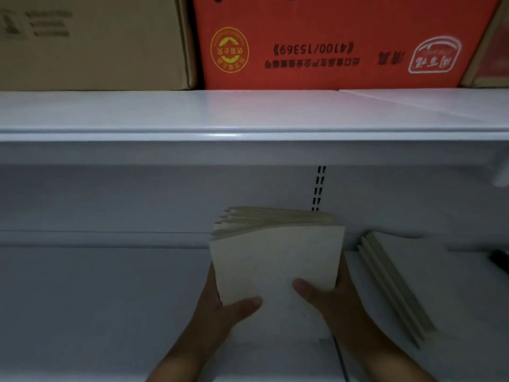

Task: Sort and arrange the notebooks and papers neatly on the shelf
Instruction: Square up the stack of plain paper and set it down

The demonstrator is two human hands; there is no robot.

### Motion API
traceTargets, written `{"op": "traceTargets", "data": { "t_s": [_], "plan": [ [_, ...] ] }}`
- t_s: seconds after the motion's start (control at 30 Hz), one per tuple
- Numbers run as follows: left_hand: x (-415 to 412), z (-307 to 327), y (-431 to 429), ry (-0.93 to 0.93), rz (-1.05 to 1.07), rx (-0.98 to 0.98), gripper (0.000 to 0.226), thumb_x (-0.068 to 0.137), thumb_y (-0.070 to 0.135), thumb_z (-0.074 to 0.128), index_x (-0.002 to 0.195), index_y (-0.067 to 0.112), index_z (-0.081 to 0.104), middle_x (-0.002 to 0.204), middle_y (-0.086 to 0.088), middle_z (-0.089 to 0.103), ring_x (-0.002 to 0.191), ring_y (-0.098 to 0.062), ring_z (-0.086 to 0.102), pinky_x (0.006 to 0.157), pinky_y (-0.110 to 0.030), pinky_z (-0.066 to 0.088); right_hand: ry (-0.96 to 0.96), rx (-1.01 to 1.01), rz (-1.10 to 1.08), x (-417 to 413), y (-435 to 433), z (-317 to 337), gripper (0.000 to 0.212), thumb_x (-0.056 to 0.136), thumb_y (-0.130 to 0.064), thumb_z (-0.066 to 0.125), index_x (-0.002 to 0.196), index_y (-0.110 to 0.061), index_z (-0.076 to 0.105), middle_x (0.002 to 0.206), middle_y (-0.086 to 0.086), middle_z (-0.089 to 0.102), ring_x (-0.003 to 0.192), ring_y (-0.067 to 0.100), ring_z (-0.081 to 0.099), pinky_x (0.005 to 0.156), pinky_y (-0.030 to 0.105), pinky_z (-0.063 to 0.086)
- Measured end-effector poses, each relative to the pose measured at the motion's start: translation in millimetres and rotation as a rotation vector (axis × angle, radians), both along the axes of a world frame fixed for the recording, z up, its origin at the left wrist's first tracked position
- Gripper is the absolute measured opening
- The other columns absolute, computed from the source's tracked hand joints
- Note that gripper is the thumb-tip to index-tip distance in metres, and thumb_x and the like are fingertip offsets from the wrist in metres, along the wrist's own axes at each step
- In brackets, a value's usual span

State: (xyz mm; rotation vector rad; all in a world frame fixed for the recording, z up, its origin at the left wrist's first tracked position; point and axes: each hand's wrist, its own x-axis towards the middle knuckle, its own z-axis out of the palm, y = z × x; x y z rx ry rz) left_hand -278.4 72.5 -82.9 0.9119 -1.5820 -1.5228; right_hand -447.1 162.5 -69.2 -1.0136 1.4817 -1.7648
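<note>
A thick stack of cream notebooks point(276, 252) is held upright and tilted over the white lower shelf point(96, 299), its far edges fanned unevenly. My left hand point(220, 312) grips its left side with the thumb on the front cover. My right hand point(330, 296) grips the right side, thumb also on the cover. A second, flat pile of cream notebooks point(396, 282) lies on the shelf to the right, apart from the held stack.
The upper white shelf point(220, 117) overhangs above, carrying a brown cardboard box point(91, 42) and a red printed box point(330, 42). A slotted upright point(318, 188) runs down the back panel. A small dark object point(500, 259) lies at the far right.
</note>
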Motion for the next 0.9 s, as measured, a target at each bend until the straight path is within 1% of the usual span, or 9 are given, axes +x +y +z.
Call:
{"op": "traceTargets", "data": {
  "t_s": [0.1, 0.17, 0.23, 0.43, 0.53, 0.6, 0.73, 0.83, 0.9],
  "plan": [
    [4.1, -6.5, -3.8, 0.016, -0.140, 0.030, 0.075, 0.049, 0.021, 0.089, 0.114, 0.025, 0.052, 0.090, 0.018, 0.074, 0.082, 0.010, 0.068, 0.064, -0.008, 0.052, -0.016, 0.060, 0.113, -7.0, 1.9, 1.5, 0.082, 0.051, -0.036, 0.086, 0.122, -0.039, 0.044, 0.108, -0.017, 0.061, 0.085, -0.014, 0.063, 0.067, 0.009, 0.053],
    [5.1, -6.9, -12.1, 0.019, -0.189, 0.031, 0.109, 0.033, 0.046, 0.091, 0.129, 0.023, 0.046, 0.116, 0.002, 0.069, 0.103, -0.010, 0.067, 0.082, -0.030, 0.057, -0.025, 0.048, 0.098, -13.1, 0.6, 1.8, 0.106, 0.037, -0.058, 0.086, 0.130, -0.028, 0.046, 0.122, -0.004, 0.063, 0.106, 0.007, 0.064, 0.086, 0.030, 0.055],
    [0.7, -7.0, -15.1, 0.042, -0.131, -0.010, 0.112, 0.027, 0.052, 0.090, 0.127, 0.025, 0.046, 0.121, 0.000, 0.065, 0.107, -0.011, 0.065, 0.087, -0.035, 0.056, -0.038, 0.002, -0.003, -8.4, -0.5, -0.4, 0.109, 0.035, -0.069, 0.081, 0.130, -0.027, 0.048, 0.127, 0.000, 0.061, 0.113, 0.015, 0.061, 0.094, 0.044, 0.050],
    [-5.7, -2.6, 1.2, 0.054, 0.044, -0.112, 0.070, 0.044, 0.019, 0.089, 0.100, 0.034, 0.051, 0.082, 0.037, 0.068, 0.078, 0.022, 0.061, 0.060, 0.002, 0.044, 0.053, -0.064, -0.278, 12.7, -5.6, 4.0, 0.090, 0.022, -0.087, 0.063, 0.092, -0.031, 0.056, 0.080, -0.030, 0.071, 0.075, -0.021, 0.061, 0.062, -0.002, 0.044],
    [-3.9, -0.4, 0.1, 0.034, 0.055, -0.099, 0.080, 0.031, 0.031, 0.091, 0.097, 0.037, 0.046, 0.081, 0.047, 0.062, 0.077, 0.027, 0.057, 0.062, 0.004, 0.044, 0.090, -0.090, -0.326, 14.7, -5.3, 3.9, 0.096, 0.025, -0.088, 0.061, 0.100, -0.029, 0.054, 0.079, -0.027, 0.070, 0.076, -0.023, 0.059, 0.064, -0.005, 0.041],
    [-2.2, -0.9, -1.2, 0.012, 0.045, -0.083, 0.072, 0.040, 0.025, 0.088, 0.098, 0.037, 0.046, 0.079, 0.028, 0.069, 0.076, 0.030, 0.055, 0.067, 0.004, 0.045, 0.115, -0.078, -0.301, 14.8, -2.9, -0.9, 0.103, 0.026, -0.090, 0.059, 0.107, -0.028, 0.050, 0.082, -0.033, 0.069, 0.078, -0.025, 0.058, 0.066, -0.005, 0.041],
    [2.5, 10.0, -4.0, -0.024, -0.062, -0.071, 0.091, 0.042, 0.021, 0.092, 0.116, 0.026, 0.039, 0.078, 0.020, 0.066, 0.074, 0.025, 0.057, 0.060, 0.008, 0.038, 0.040, -0.137, -0.167, -2.4, -2.9, 12.0, 0.069, 0.040, -0.088, 0.059, 0.099, -0.054, 0.064, 0.095, -0.038, 0.066, 0.098, -0.015, 0.059, 0.092, 0.010, 0.045],
    [4.4, 15.3, -9.1, 0.040, -0.044, -0.058, 0.079, 0.044, 0.007, 0.090, 0.109, 0.022, 0.049, 0.079, 0.032, 0.071, 0.071, 0.023, 0.060, 0.059, 0.004, 0.043, 0.048, -0.210, -0.090, -8.1, -5.4, 47.6, 0.070, 0.059, -0.077, 0.059, 0.111, -0.029, 0.064, 0.105, -0.012, 0.071, 0.102, 0.003, 0.062, 0.090, 0.021, 0.048],
    [2.6, 21.3, -10.7, 0.094, -0.068, -0.103, 0.082, 0.042, 0.023, 0.092, 0.113, 0.015, 0.052, 0.086, 0.035, 0.070, 0.075, 0.018, 0.064, 0.063, 0.000, 0.047, 0.133, -0.193, -0.120, -5.0, -8.9, 65.9, 0.047, 0.073, -0.053, 0.059, 0.101, -0.016, 0.067, 0.096, -0.013, 0.073, 0.092, -0.002, 0.062, 0.080, 0.007, 0.046]
  ]
}}
